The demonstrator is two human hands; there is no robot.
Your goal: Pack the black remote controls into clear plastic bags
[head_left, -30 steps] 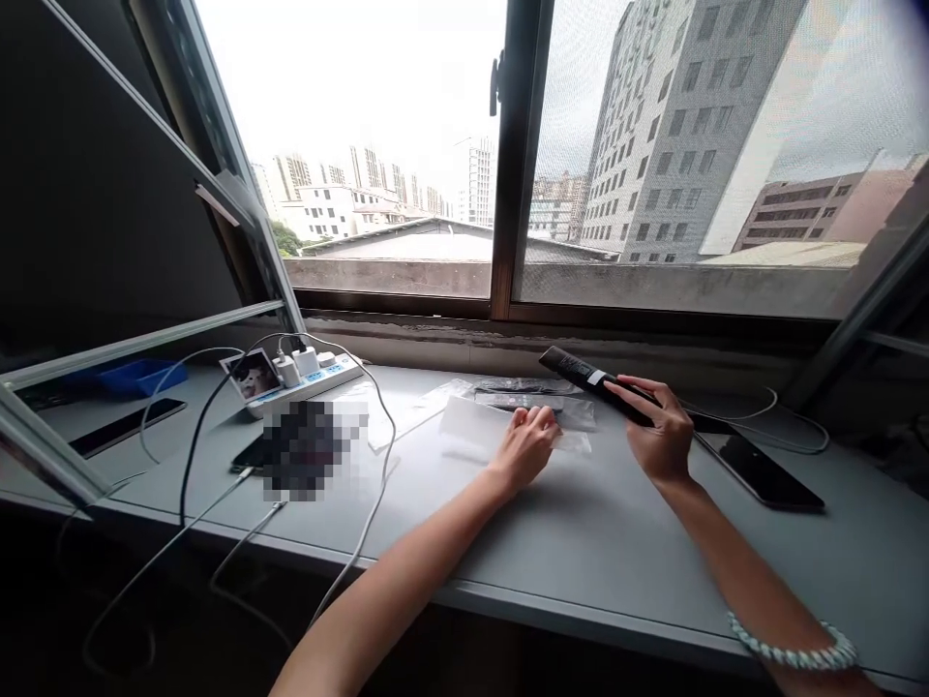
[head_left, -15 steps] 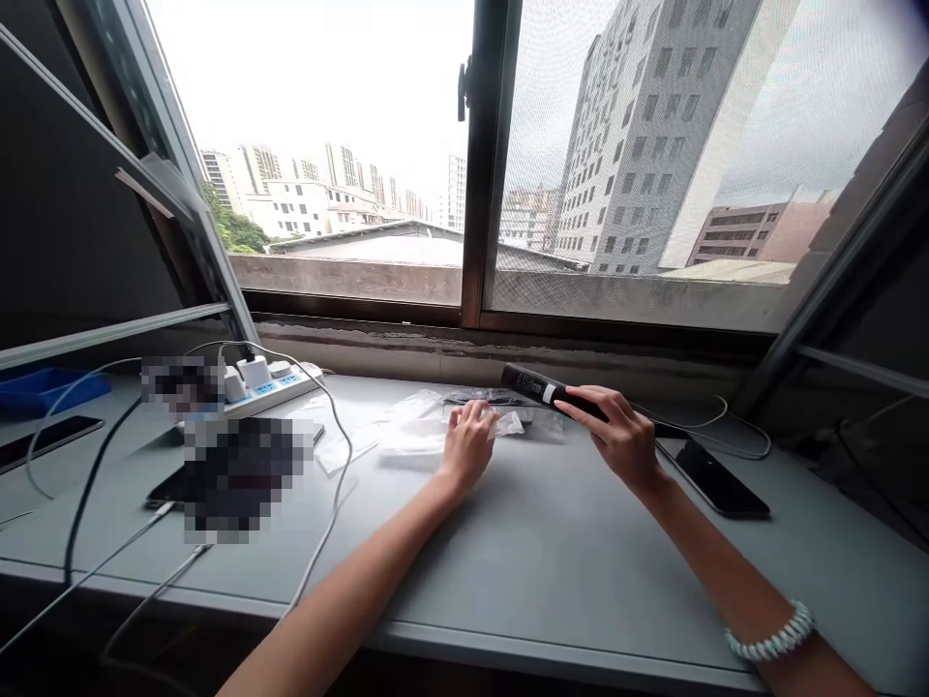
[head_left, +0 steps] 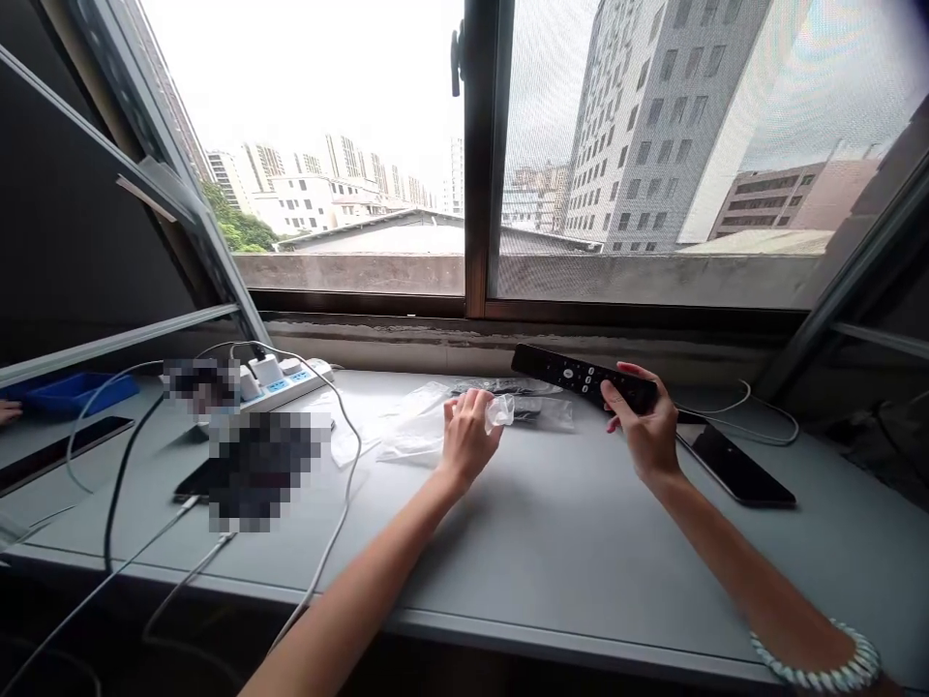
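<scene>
In my right hand (head_left: 644,431) is a black remote control (head_left: 548,366), held by its near end with the thumb on top. Its button face is toward me, and its far end points up and left over the desk. My left hand (head_left: 468,438) has its fingers curled around a crumpled piece of clear plastic bag (head_left: 499,412), which sticks out to the right of the fingers. More clear plastic bags (head_left: 413,426) lie under and left of this hand. Just behind it, dark items in clear wrapping (head_left: 552,412) rest on the desk.
A black phone (head_left: 740,465) lies right of my right hand. On the left are a power strip (head_left: 294,384) with plugs, white cables (head_left: 346,494), a blurred-out dark item (head_left: 265,465), another phone (head_left: 65,455) and a blue tray (head_left: 83,392). Another person's hand (head_left: 9,411) shows at the left edge.
My right hand has turned the remote control over, from its labelled side to its button face. The left hand's crumpled plastic stands higher. Another person's hand has appeared at the far left.
</scene>
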